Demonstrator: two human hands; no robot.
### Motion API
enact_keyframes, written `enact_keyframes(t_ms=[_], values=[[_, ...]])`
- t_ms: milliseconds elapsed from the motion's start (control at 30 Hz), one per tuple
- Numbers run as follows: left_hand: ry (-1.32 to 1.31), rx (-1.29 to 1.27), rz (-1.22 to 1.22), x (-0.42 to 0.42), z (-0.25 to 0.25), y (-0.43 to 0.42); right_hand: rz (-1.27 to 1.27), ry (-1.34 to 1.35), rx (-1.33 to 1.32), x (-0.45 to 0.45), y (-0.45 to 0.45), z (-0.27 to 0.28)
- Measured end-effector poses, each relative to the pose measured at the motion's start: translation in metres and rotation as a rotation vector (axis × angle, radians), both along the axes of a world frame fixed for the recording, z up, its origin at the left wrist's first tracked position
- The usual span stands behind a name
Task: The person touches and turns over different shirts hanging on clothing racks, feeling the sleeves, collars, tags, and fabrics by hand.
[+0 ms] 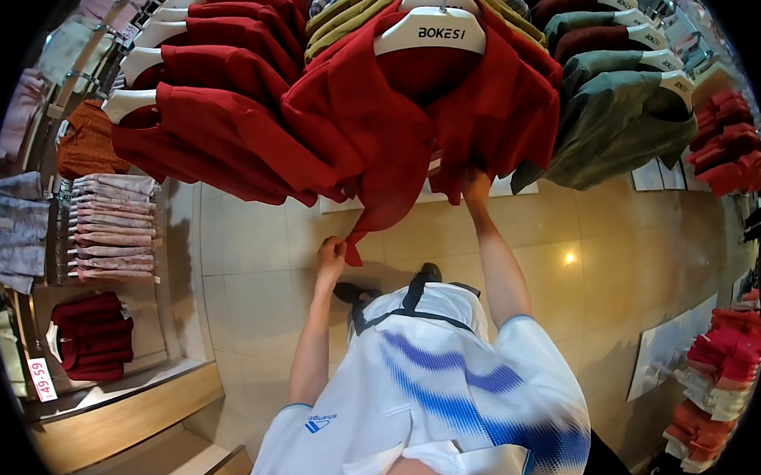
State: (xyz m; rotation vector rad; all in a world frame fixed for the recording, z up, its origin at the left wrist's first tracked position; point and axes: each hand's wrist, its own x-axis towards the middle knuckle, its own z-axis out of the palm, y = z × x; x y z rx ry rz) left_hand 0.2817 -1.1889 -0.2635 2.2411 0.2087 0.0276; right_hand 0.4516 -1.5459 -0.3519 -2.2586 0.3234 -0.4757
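Observation:
A red collared shirt (401,145) hangs on a white hanger (432,32) marked BOKESI at the front of the rack, its front open. My left hand (331,254) is closed in a pinch on the lower corner of one front panel, drawing it down and towards me into a point. Higher up, my right hand (476,188) grips the bottom edge of the other front panel, its fingertips partly hidden by the cloth. A small pale tag (435,162) shows between the two panels.
Red garments (223,137) on white hangers flank the shirt on the left, green shirts (623,133) on the right. Mustard shirts (343,24) hang behind. A wall display with folded clothes (113,226) stands left; red stacks (719,363) sit right. Tiled floor (548,287) lies below.

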Motion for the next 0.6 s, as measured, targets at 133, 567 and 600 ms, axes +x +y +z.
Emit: enact_keyframes(t_ms=[133, 567, 600], values=[[-0.078, 0.088, -0.002, 0.007, -0.028, 0.002, 0.023, -0.142, 0.241, -0.046, -0.016, 0.036], [0.439, -0.585, -0.489, 0.045, 0.073, -0.203, 0.171, 0.116, 1.563, -0.167, -0.038, 0.146], [0.565, -0.865, -0.381, 0.045, 0.084, -0.210, 0.164, 0.113, 1.617, -0.173, -0.035, 0.150]])
